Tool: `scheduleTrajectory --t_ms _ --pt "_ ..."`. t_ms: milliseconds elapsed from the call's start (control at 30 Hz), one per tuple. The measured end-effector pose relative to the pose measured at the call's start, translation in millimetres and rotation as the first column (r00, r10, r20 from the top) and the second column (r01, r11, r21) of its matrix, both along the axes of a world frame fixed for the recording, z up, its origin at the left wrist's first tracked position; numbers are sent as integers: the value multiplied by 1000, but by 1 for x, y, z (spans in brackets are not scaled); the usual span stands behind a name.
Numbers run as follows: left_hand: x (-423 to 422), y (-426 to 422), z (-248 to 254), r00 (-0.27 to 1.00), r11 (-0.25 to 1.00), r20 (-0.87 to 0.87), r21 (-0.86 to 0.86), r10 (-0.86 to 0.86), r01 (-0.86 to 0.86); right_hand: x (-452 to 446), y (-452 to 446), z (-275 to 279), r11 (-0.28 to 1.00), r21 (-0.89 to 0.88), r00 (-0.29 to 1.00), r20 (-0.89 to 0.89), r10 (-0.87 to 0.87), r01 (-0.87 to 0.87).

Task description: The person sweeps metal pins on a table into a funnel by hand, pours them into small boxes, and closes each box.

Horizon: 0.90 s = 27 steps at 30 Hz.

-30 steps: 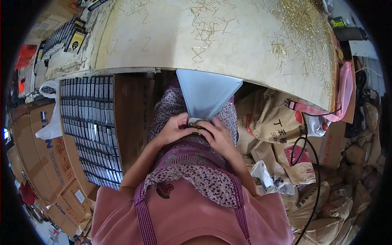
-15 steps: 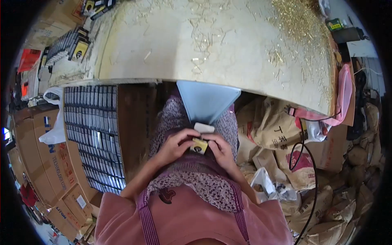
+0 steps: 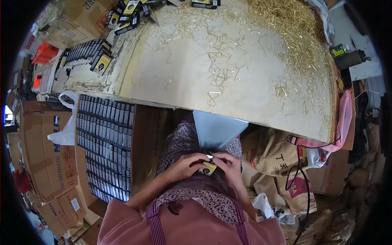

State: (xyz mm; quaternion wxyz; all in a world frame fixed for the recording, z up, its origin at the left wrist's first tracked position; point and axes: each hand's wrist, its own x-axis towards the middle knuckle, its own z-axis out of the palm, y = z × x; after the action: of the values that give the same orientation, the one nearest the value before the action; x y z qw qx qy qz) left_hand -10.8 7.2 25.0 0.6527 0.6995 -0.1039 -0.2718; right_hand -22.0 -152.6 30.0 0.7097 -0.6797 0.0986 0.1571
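Observation:
A small black-and-yellow box [image 3: 209,168] is held upright over my lap, below the table's front edge. My left hand [image 3: 184,166] grips its left side with fingers bent and thumb pressed in. On the other side, my right hand [image 3: 229,165] pinches near the top of the box. A bit of white shows between the fingertips, and the box's top edge is mostly hidden by them. Just beyond my hands, a light blue tray-like piece [image 3: 219,130] slopes down from the table edge towards my lap.
Thin gold-coloured metal pins [image 3: 300,51] are heaped and scattered on the table [image 3: 163,87]. A carton of packed black boxes [image 3: 107,143] stands left. More boxes [image 3: 87,53] sit at the back left. Brown sacks [image 3: 277,153] and a dark cable [image 3: 309,183] lie right.
The white piece that stuck up above the box is now mostly out of sight between my fingers. My hands have drawn closer together at its top. The camera view has shifted upward.

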Motion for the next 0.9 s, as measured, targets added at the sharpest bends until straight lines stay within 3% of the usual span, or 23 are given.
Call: scheduleTrajectory --t_ms 100,267,400,433,467,500,533,567,600,633,700,733,800,833,900 --pt "-2 -1 -5 1000 1000 3 1 0 0 -1 -8 -5 983 -107 980 119 160 -148" --pt "-10 -12 -14 952 935 -229 -244 203 -258 -4 -13 -6 960 -158 951 172 256 -230" --pt "-6 -6 5 976 972 80 98 204 -211 8 -6 5 948 -281 897 366 248 -147" --pt "2 8 -1 961 967 119 24 250 -255 19 -7 14 933 -359 832 520 196 5" --pt "27 27 36 917 912 274 211 289 -351 31 -10 24 900 -402 740 654 154 168" --pt "41 44 52 850 815 390 317 354 -485 41 -21 28 897 -369 736 673 78 243" --pt "59 47 72 671 644 241 189 701 -741 56 -24 39 847 -442 756 650 76 295" --pt "76 88 60 546 487 638 290 543 -824 76 -22 49 788 -509 771 633 70 346" --pt "100 113 56 302 468 884 110 356 -877 93 -20 51 699 -626 738 641 211 345" --pt "120 134 54 305 344 898 191 317 -919 109 -16 52 589 -726 701 623 346 355" --pt "163 158 37 113 140 992 104 61 -985 141 -1 50 525 -816 665 533 523 241" --pt "181 155 36 68 -55 992 63 -109 -997 157 9 51 474 -861 622 477 622 187" --pt "201 131 54 -15 -30 980 -21 -198 -999 186 30 45 259 -959 586 278 761 118" --pt "212 117 61 -22 -16 981 -26 -192 -1000 199 40 38 261 -943 510 330 794 206" --pt "234 93 70 218 497 964 115 154 -860 230 55 33 347 -884 377 451 809 314"
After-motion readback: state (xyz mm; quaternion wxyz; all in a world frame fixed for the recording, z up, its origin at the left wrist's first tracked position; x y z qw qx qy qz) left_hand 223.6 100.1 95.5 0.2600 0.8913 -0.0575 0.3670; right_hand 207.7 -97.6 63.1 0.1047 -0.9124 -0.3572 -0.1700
